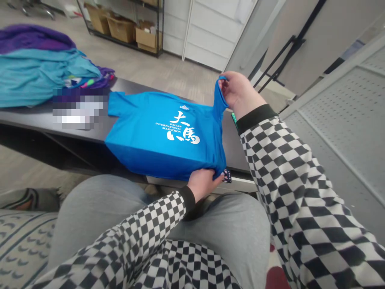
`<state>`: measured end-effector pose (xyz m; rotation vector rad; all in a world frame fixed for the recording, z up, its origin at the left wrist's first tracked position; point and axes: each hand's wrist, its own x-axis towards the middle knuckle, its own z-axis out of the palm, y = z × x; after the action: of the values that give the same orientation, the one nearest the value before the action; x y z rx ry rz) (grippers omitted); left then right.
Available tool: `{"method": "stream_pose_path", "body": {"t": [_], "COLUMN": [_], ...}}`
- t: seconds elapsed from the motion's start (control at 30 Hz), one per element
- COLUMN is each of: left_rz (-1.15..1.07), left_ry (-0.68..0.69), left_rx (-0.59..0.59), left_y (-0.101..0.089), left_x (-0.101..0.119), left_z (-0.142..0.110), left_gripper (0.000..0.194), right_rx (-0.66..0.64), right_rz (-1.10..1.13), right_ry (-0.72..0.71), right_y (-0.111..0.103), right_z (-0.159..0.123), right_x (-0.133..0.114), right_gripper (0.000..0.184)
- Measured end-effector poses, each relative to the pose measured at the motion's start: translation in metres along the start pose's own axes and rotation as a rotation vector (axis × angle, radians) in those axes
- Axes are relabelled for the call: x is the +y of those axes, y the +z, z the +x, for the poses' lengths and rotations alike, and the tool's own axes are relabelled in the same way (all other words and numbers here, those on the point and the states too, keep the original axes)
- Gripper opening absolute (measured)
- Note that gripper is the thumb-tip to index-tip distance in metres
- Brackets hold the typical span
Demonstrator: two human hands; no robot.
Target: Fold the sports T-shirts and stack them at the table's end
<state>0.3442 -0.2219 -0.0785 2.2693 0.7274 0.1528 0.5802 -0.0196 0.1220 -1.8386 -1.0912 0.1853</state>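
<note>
A blue T-shirt (141, 132) with white lettering lies spread across the dark tabletop, its near side hanging over the front edge. My right hand (233, 88) pinches a sleeve at the shirt's right end and holds it raised above the table. At the near right corner, my left hand (203, 182) grips the cloth by the table's front edge; some of its fingertips are hidden by the fabric. Just beside that hand, part of a phone-like dark screen (227, 176) shows from under the shirt.
A heap of purple and light blue clothes (45, 76) covers the left of the dark table (126, 85). Beside it is a pixelated patch. Across the floor stands a black shelf (159, 32) with cardboard boxes (120, 28). A grey perforated panel (339, 116) rises at the right.
</note>
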Motion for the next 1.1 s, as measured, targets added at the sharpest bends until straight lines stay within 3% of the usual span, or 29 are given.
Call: {"method": "stream_pose_path", "body": {"t": [0.1, 0.17, 0.33, 0.5, 0.57, 0.6, 0.67, 0.73, 0.8, 0.9, 1.0, 1.1], "left_rz": [-0.074, -0.187, -0.652, -0.969, -1.018, -1.026, -0.970, -0.829, -0.708, -0.668, -0.701, -0.752], "left_ry": [0.057, 0.101, 0.140, -0.077, -0.117, -0.109, -0.098, -0.119, -0.122, -0.053, -0.036, -0.129], "left_rx": [-0.006, 0.022, 0.075, -0.145, -0.151, -0.121, -0.033, 0.052, 0.132, 0.235, 0.254, 0.216], "left_y": [0.005, 0.009, 0.022, 0.030, 0.028, 0.027, 0.026, 0.026, 0.027, 0.028, 0.025, 0.021], "left_x": [-0.005, -0.009, -0.026, -0.048, -0.051, -0.050, -0.045, -0.039, -0.035, -0.033, -0.035, -0.037], "left_z": [-0.005, -0.013, -0.043, -0.053, -0.052, -0.051, -0.050, -0.048, -0.046, -0.044, -0.045, -0.047], "left_gripper": [0.038, 0.031, 0.032, 0.024, 0.020, 0.020, 0.028, 0.033, 0.028, 0.023, 0.024, 0.019], "right_rx": [-0.027, -0.024, -0.170, -0.573, -0.587, -0.523, -0.357, -0.273, -0.315, -0.516, -0.667, -0.659], "right_rz": [0.430, 0.528, 0.424, 0.381, 0.380, 0.339, 0.146, -0.119, -0.350, -0.555, -0.598, -0.546], "right_ry": [0.306, 0.399, 0.406, 0.369, 0.321, 0.286, 0.200, 0.084, -0.031, -0.096, -0.115, -0.128], "right_y": [0.018, 0.031, 0.072, 0.103, 0.099, 0.093, 0.076, 0.056, 0.038, 0.026, 0.026, 0.031], "right_z": [-0.002, -0.006, -0.033, -0.059, -0.052, -0.045, -0.028, -0.015, -0.009, -0.012, -0.013, -0.009], "right_x": [-0.016, -0.021, -0.021, -0.013, -0.005, 0.000, 0.014, 0.028, 0.041, 0.054, 0.060, 0.064], "right_gripper": [0.026, 0.016, 0.012, 0.033, 0.033, 0.030, 0.023, 0.027, 0.034, 0.031, 0.017, 0.016]}}
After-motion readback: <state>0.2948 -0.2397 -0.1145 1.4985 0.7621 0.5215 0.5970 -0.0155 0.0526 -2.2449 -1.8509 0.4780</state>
